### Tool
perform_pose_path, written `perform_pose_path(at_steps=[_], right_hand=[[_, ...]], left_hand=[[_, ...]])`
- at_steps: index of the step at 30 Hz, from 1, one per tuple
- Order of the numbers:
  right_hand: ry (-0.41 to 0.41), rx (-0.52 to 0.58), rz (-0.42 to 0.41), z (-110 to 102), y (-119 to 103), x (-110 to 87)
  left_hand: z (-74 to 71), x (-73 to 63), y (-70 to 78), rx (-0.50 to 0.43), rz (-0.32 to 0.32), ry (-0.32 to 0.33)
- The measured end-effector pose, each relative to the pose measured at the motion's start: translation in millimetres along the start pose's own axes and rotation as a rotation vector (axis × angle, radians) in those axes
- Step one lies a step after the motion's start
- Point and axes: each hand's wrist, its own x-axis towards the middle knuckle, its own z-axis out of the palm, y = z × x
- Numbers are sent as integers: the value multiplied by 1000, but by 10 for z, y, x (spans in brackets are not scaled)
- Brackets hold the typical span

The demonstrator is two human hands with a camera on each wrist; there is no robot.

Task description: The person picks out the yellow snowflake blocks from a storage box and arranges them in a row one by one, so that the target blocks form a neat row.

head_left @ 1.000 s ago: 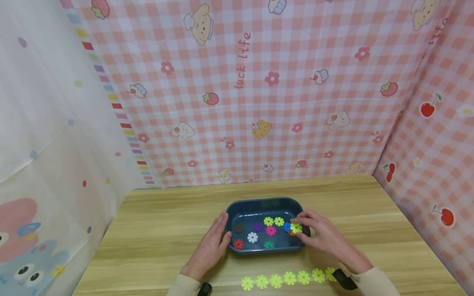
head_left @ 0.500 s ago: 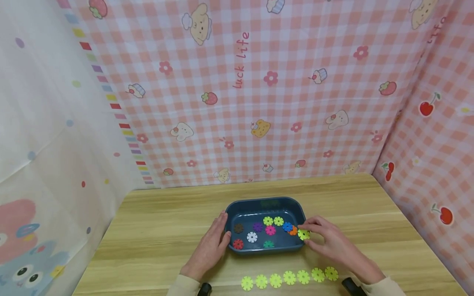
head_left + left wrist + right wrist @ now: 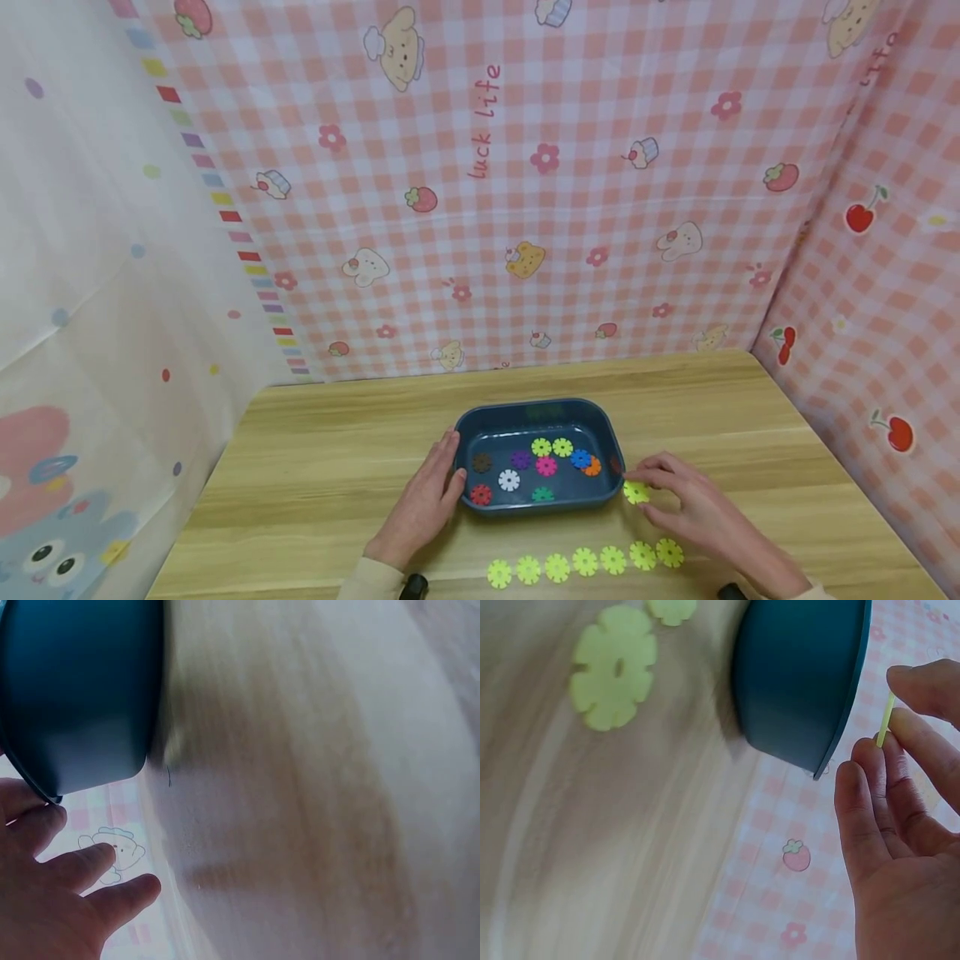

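Observation:
A dark blue rectangular tray (image 3: 540, 506) holds notched plastic discs in several colours, among them a white disc (image 3: 509, 480), a red disc (image 3: 481, 495) and a pink disc (image 3: 547, 466). My left hand (image 3: 422, 498) rests against the tray's left end with its fingers fairly straight; the left wrist view shows fingertips at the rim. Just off the tray's right end, my right hand (image 3: 693, 504) pinches a yellow-green notched disc (image 3: 636, 492) between thumb and fingers. Seen edge-on in the right wrist view, that pinched disc (image 3: 886, 721) is a thin strip.
Nearer the front of the wooden table (image 3: 337, 467) runs a row of several yellow-green discs (image 3: 557, 568), lying flat. Two more yellow-green discs (image 3: 562, 447) lie in the tray. A pink checked cloth (image 3: 480, 217) hangs behind the table, with other cloth at both sides.
My right hand has lifted the yellow-green disc out over the tray's right end and moved right and toward the front, uncovering the orange disc. My left hand stays at the tray.

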Motion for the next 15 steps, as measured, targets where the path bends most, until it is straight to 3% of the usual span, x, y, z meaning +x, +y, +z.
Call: perform_pose_path(at_steps=[5,15], right_hand=[[51,-6,-46,0,59,-87],[70,7,-63,-21,191,-242]], left_hand=[[4,8,-6,6,4,7],[4,9,-10,7,12,6]])
